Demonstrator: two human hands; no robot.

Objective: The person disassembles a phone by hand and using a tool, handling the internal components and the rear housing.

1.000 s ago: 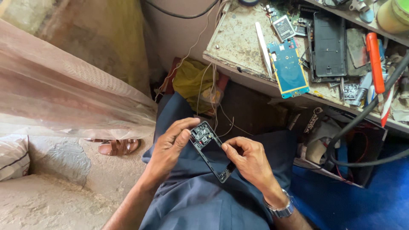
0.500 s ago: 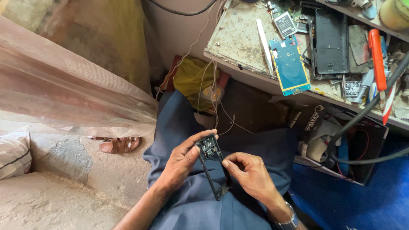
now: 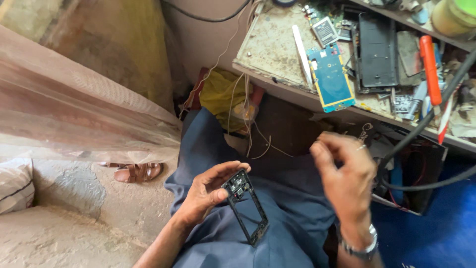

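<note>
The left hand (image 3: 206, 196) holds a black phone frame (image 3: 246, 207) over the lap, with the thumb on its upper end. The right hand (image 3: 344, 178) is raised above the lap, apart from the frame, fingers curled. On the counter (image 3: 270, 47) lie a blue circuit board (image 3: 329, 79), a white tool (image 3: 301, 55), a black cover (image 3: 378, 52) and an orange screwdriver (image 3: 429, 67).

R hand (image 3: 347, 183) blurred | yellow tub (image 3: 453, 15) cut by edge
</note>
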